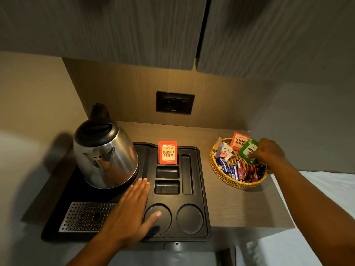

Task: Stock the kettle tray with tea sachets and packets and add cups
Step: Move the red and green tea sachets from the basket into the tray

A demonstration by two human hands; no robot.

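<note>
Pinching a green tea sachet point(249, 153) in the basket point(222, 170) right of the kettle tray point(201, 189), the right hand point(269, 152) likely needs an empty slot next, while the left hand point(132, 210) lies spread on the tray.

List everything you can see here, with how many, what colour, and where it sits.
Kettle: one, steel with black lid, back left of the tray.
Tray: one, black, on the counter; two round cup wells in front hold no cups.
Drip grate: one, metal, tray's front left.
Orange tea sachets: at least two, upright in the tray's rearmost slot.
Basket: one, woven yellow, right of the tray.
Basket contents: one orange sachet, one white packet, several blue and red packets.
Green sachet: one, over the basket.
Socket: one, black, back wall.
Left hand: flat on the tray.
Right hand: pinching the green sachet.
</note>
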